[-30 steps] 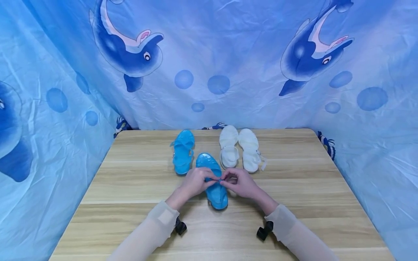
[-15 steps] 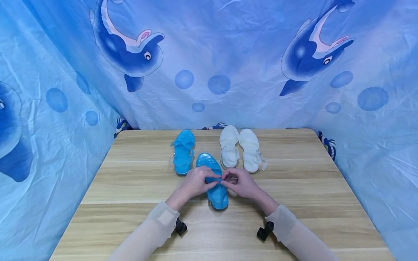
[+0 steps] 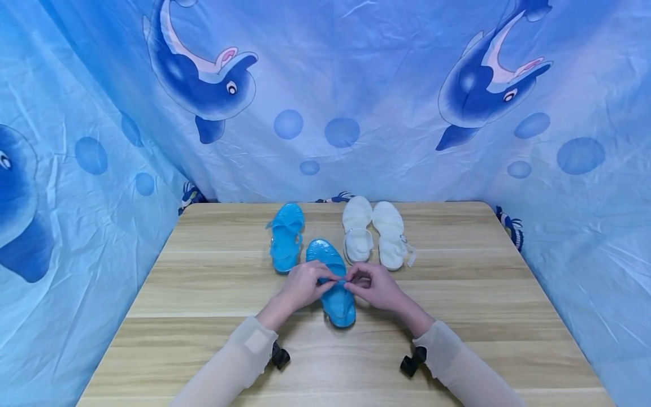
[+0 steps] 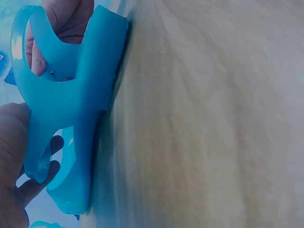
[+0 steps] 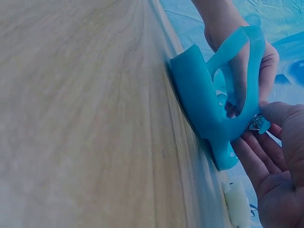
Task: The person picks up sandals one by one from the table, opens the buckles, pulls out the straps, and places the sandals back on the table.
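A blue jelly sandal [image 3: 338,308] lies sole down in front of the person, toe pointing away, between both hands. The left hand [image 3: 305,282] reaches over its left side, thumb and index finger pinching the strap across the sandal. From the right, the right hand [image 3: 376,285] pinches the strap's end beside a small metal buckle [image 5: 255,122]. Fingertips of both hands nearly meet above the sandal. In the left wrist view the ankle strap [image 4: 19,47] stands up as a loop, with the right hand's fingers showing through it.
Another blue sandal [image 3: 286,240] lies further back on the left. Two white sandals [image 3: 357,226] sit side by side behind the right hand, the right one with its strap [image 3: 409,254] sticking out. A dolphin-print curtain [image 3: 315,85] surrounds the wooden table [image 3: 203,282].
Both hands stay at the strap of the near sandal. The left fingertips have drawn back slightly to the left; the sandals keep their places.
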`<state>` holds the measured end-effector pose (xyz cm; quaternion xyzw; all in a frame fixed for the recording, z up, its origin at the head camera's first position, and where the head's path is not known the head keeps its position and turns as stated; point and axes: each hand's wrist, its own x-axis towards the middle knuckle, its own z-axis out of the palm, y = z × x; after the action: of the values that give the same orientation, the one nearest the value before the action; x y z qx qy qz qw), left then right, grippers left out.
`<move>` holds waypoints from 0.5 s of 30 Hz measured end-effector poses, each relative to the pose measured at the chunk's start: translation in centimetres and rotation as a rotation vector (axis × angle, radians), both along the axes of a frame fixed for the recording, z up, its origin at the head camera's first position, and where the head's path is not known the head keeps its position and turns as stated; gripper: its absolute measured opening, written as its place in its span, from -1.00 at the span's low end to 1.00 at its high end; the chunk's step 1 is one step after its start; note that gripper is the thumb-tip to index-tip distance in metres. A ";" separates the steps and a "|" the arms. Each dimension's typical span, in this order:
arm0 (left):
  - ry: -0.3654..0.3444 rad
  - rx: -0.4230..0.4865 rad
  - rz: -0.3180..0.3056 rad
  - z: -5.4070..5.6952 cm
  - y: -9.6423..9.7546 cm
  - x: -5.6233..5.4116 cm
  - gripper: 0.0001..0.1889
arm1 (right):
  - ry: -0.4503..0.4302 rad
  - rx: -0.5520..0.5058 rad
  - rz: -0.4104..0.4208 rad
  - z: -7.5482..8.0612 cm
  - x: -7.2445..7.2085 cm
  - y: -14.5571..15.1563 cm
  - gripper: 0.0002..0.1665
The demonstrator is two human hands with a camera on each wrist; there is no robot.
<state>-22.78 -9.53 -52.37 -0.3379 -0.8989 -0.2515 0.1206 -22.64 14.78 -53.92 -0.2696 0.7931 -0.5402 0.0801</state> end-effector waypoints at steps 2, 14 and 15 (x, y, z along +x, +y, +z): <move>0.008 0.004 -0.007 0.2 0.2 0.0 -0.87 | 0.003 0.000 -0.003 0.0 0.0 0.0 -0.94; 0.015 0.002 -0.019 0.3 0.4 0.0 -0.91 | 0.015 -0.013 0.000 -0.1 0.1 0.0 -0.93; 0.012 0.004 -0.018 0.3 0.4 0.0 -0.91 | 0.011 -0.012 -0.001 -0.1 0.1 0.1 -0.93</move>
<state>-22.80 -9.16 -52.12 -0.3475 -0.8945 -0.2521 0.1244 -22.53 14.84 -53.98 -0.2727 0.7904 -0.5435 0.0742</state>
